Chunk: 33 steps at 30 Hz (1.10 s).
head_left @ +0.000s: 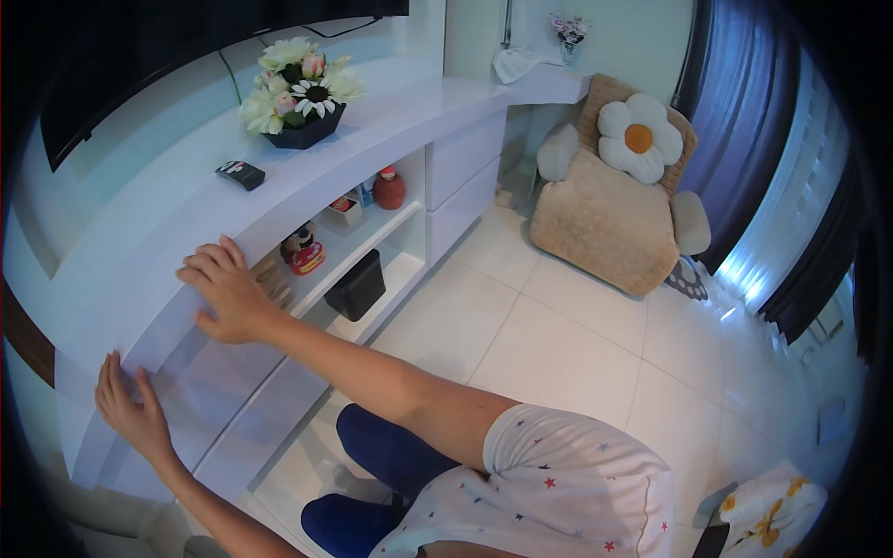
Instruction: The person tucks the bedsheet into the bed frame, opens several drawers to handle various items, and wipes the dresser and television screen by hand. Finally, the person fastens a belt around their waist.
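My left hand [133, 409] rests at the front edge of the white TV cabinet [391, 130], its fingers stretched out over the rim and nothing in it. Farther along the same edge, my right hand [228, 293] lies with fingers apart and slightly bent, also holding nothing. Beyond the right hand, a black remote control [241, 175] lies on the cabinet top. Behind it stands a dark pot [307, 130] of white and pink flowers [298, 88]. Below the right hand, the open shelf holds a small figurine [303, 251] with a red base.
A red round ornament [389, 189] and a black bin-like container [358, 286] sit on the shelves. A tan floor chair [605, 214] with a flower-shaped cushion [639, 138] stands at the back right. A wall-mounted TV [186, 56] hangs above the cabinet. Dark curtains [744, 112] hang at right.
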Each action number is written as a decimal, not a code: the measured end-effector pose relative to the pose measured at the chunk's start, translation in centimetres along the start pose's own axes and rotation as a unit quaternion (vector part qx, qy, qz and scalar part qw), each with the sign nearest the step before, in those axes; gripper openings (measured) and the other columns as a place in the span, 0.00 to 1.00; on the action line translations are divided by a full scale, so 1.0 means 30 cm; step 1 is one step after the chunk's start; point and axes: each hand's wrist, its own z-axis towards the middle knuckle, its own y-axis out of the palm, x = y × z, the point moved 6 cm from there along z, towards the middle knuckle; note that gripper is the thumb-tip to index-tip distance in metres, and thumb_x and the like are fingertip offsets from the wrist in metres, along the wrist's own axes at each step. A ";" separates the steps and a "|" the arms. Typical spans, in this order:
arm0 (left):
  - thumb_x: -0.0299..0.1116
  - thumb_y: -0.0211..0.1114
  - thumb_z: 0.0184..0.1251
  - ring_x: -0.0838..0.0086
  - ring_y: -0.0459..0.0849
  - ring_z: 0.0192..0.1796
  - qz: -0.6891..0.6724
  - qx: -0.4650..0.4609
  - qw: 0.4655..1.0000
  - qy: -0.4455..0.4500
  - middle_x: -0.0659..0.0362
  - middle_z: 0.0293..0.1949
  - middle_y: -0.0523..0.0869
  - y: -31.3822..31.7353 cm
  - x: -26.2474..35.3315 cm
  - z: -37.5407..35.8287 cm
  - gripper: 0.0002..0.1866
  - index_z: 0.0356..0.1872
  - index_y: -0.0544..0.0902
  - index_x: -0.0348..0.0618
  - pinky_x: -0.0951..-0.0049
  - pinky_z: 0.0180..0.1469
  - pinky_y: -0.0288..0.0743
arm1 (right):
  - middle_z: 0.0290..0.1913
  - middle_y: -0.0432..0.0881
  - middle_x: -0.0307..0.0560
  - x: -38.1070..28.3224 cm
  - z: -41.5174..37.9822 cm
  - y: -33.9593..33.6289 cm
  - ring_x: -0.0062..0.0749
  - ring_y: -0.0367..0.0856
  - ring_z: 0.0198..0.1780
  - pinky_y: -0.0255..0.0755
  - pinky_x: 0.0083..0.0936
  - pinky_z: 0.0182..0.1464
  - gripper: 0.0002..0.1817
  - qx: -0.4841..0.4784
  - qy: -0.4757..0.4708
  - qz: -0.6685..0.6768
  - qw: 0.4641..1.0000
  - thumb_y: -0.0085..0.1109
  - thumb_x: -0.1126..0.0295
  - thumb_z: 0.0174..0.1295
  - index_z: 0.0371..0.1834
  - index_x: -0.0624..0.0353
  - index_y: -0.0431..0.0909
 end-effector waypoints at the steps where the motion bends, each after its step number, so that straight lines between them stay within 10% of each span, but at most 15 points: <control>1: 0.38 0.58 0.65 0.60 0.71 0.60 0.008 -0.002 1.000 -0.001 0.55 0.55 0.77 0.003 -0.007 -0.001 0.19 0.55 0.75 0.44 0.59 0.65 0.56 | 0.51 0.69 0.53 0.002 0.000 -0.002 0.46 0.60 0.62 0.38 0.49 0.71 0.29 0.008 -0.002 -0.007 1.000 0.59 0.65 0.40 0.50 0.63 0.69; 33: 0.34 0.61 0.60 0.60 0.69 0.62 -0.022 -0.005 0.999 -0.049 0.54 0.56 0.76 -0.024 0.002 -0.010 0.21 0.55 0.74 0.42 0.56 0.68 0.51 | 0.57 0.67 0.49 -0.010 -0.001 -0.004 0.43 0.59 0.64 0.40 0.46 0.69 0.28 -0.030 -0.003 -0.046 0.998 0.56 0.58 0.55 0.58 0.58 0.66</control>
